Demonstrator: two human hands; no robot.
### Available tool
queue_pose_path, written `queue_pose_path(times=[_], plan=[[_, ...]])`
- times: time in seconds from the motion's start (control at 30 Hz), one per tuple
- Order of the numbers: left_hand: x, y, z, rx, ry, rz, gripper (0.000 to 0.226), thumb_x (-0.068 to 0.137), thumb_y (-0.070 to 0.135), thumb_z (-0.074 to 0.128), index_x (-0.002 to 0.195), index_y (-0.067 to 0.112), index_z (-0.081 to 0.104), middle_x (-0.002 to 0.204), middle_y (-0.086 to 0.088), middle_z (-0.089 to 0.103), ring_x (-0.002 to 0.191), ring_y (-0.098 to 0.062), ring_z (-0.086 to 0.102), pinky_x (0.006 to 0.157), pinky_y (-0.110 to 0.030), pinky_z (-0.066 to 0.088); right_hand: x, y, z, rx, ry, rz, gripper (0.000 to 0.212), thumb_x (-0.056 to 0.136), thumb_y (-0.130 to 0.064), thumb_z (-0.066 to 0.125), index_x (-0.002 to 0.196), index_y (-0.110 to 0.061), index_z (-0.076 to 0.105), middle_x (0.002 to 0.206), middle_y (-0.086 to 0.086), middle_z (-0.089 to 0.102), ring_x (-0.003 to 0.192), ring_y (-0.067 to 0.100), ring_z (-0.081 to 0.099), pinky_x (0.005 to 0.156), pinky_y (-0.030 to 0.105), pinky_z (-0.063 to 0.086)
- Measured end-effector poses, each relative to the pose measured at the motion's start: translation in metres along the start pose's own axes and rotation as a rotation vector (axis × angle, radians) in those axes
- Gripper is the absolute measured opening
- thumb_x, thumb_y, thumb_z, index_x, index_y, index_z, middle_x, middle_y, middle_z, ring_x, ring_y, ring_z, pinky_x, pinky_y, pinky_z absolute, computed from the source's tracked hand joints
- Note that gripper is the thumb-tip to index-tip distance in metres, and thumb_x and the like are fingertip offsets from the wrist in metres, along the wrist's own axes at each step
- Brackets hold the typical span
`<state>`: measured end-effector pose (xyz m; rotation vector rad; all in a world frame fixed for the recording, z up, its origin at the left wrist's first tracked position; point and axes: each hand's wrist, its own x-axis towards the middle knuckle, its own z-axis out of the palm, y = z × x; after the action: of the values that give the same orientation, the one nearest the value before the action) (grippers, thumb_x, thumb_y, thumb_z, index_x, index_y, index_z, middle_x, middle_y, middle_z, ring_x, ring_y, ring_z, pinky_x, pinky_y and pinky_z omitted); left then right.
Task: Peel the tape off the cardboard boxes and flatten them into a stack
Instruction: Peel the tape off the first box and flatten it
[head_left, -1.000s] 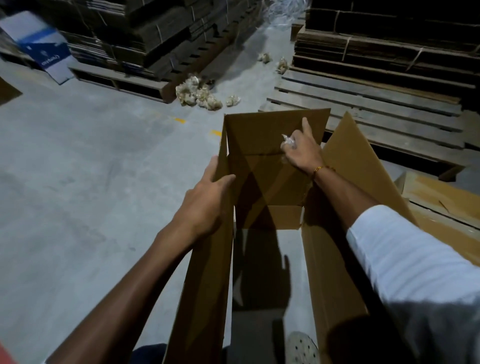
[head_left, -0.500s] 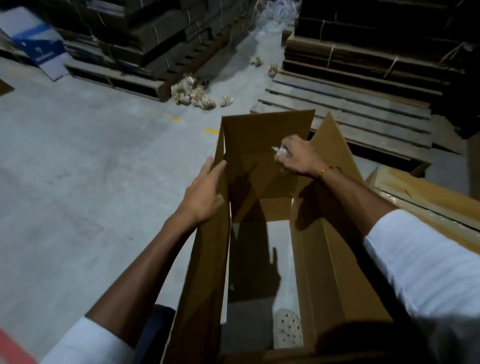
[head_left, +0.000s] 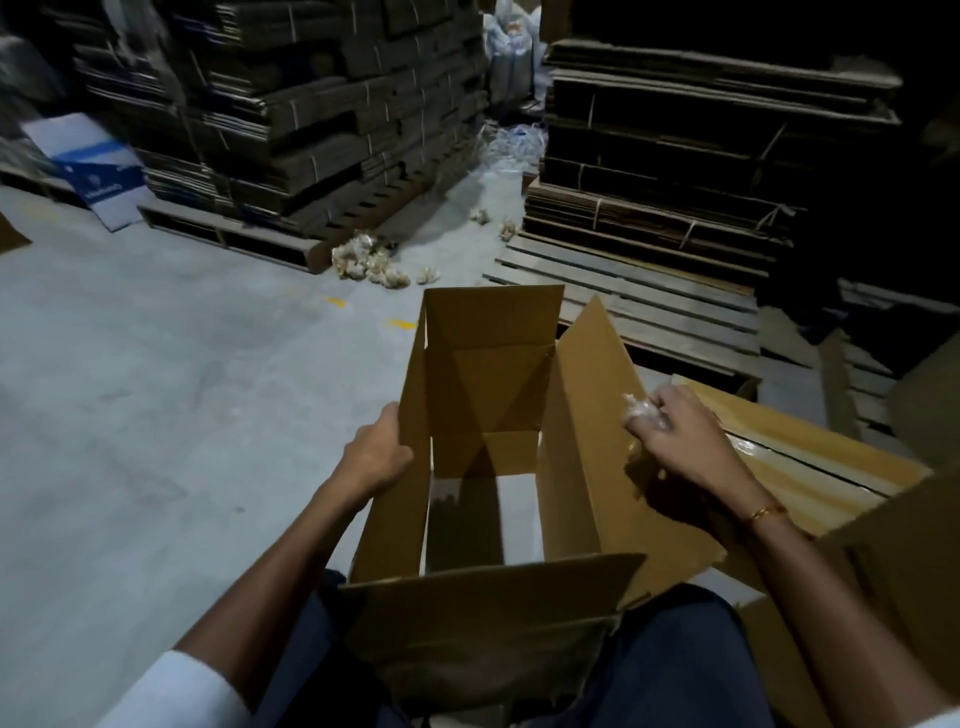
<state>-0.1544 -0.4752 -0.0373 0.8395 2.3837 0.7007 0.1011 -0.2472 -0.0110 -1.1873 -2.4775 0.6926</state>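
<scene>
A brown cardboard box (head_left: 571, 467) stands open at both ends in front of me, flaps spread, with the floor showing through it. My left hand (head_left: 376, 454) grips the top edge of its left wall. Over the right flap, my right hand (head_left: 670, 428) holds a crumpled wad of clear tape (head_left: 641, 413) in its fingers. Just right of the box, flattened boxes (head_left: 810, 457) lie stacked.
Crumpled tape wads (head_left: 369, 262) litter the concrete floor (head_left: 156, 389) ahead. Tied bundles of flat cardboard (head_left: 311, 119) sit on pallets at back left and back right (head_left: 675, 156). A bare wooden pallet (head_left: 649, 312) lies beyond the box. At far left leans a blue-and-white carton (head_left: 88, 166).
My right hand, still holding the tape wad, has drawn back from the far flap to the right flap. The box has tipped lower and its near flap shows. The left hand keeps its hold.
</scene>
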Motion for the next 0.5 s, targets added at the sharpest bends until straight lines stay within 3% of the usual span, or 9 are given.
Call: queue_pose_path(times=[0.17, 0.27, 0.37, 0.5], plan=[[-0.017, 0.000, 0.002, 0.033, 0.027, -0.006, 0.047, 0.101, 0.010, 0.049, 0.145, 0.019, 0.035, 0.134, -0.014, 0.057, 0.108, -0.035, 0.063, 0.092, -0.050, 0.056, -0.035, 0.011, -0.013, -0.016, 0.118, 0.134, 0.018, 0.094, -0.035, 0.059, 0.088, -0.020, 0.052, 0.101, 0.005, 0.057, 0.092, 0.025, 0.053, 0.066, 0.033, 0.037], [-0.027, -0.005, 0.005, 0.027, 0.053, -0.019, 0.051, 0.102, 0.009, 0.049, 0.149, 0.020, 0.033, 0.136, -0.014, 0.056, 0.107, -0.033, 0.063, 0.083, -0.042, 0.057, -0.047, 0.018, -0.031, -0.006, -0.038, 0.230, 0.021, 0.094, -0.037, 0.061, 0.089, -0.018, 0.053, 0.087, 0.003, 0.067, 0.073, 0.018, 0.064, 0.057, 0.031, 0.043], [-0.034, -0.007, 0.009, 0.036, 0.077, 0.007, 0.056, 0.101, 0.006, 0.049, 0.152, 0.021, 0.033, 0.142, -0.013, 0.054, 0.112, -0.034, 0.063, 0.088, -0.046, 0.059, -0.052, 0.020, -0.039, 0.009, -0.258, 0.236, 0.024, 0.093, -0.036, 0.068, 0.090, -0.017, 0.055, 0.083, 0.001, 0.070, 0.061, 0.011, 0.068, 0.055, 0.028, 0.049], [-0.043, -0.009, 0.001, 0.039, 0.006, 0.101, 0.066, 0.097, -0.001, 0.047, 0.156, 0.025, 0.032, 0.151, -0.010, 0.048, 0.123, -0.033, 0.059, 0.097, -0.048, 0.056, -0.051, 0.012, -0.028, 0.215, -0.213, 0.240, 0.018, 0.092, -0.017, 0.071, 0.090, -0.011, 0.054, 0.089, 0.011, 0.070, 0.067, 0.020, 0.074, 0.055, 0.031, 0.059]])
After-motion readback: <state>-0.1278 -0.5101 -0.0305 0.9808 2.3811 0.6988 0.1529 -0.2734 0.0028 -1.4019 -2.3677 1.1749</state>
